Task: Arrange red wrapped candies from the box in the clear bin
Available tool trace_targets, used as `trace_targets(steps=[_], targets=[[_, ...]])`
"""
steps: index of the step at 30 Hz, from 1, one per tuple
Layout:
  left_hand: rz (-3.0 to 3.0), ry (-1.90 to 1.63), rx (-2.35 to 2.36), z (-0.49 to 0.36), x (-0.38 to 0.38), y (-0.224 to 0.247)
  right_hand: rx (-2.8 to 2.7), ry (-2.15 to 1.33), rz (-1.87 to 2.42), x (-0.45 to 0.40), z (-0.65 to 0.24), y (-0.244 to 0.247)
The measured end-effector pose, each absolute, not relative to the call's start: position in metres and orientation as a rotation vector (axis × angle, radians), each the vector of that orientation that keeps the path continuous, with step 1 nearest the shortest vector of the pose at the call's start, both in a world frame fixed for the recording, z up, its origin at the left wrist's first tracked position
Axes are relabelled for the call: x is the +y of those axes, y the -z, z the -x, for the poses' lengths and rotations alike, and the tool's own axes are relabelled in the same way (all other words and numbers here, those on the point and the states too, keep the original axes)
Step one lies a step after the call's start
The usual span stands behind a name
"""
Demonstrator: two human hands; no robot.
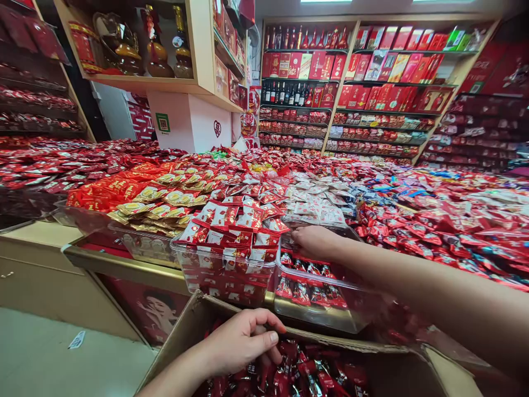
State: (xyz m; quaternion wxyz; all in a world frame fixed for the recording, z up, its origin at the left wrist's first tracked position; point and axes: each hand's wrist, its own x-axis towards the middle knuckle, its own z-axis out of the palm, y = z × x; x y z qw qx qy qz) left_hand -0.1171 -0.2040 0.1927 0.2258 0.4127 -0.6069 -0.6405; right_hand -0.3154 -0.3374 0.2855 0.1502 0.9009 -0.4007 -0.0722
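Observation:
My left hand (252, 342) hovers over an open cardboard box (397, 348) at the bottom. Its fingers are loosely bent, the thumb stands apart from them, and no item shows in its grasp. Below it, the box holds a heap of shiny dark red wrapped candies (309, 369). My right hand (314, 241) reaches into a clear plastic bin (322, 311), near its back left corner. Its fingertips are mostly hidden there, so what they touch or hold does not show. Red-and-black wrapped candies (309, 292) lie in rows in that bin.
Left of my right hand stands a clear bin of red-and-white packets (231, 231), heaped above its rim. White packets (316, 201) lie behind it, gold packets (165, 201) farther left. A wooden cabinet (136, 82) overhangs the left side. Stocked shelves (306, 82) line the back wall.

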Motion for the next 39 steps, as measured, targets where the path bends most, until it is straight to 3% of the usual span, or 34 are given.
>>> trace_targets(steps=[21, 39], targets=[[-1.237, 1.669, -1.84, 0.118, -0.202, -0.206, -1.064, 0.354, -2.713, -0.352, 0.317, -0.24], [-1.191, 1.701, -1.846, 0.116, -0.205, -0.204, -1.189, 0.37, -2.743, -0.354, 0.314, -0.244]])
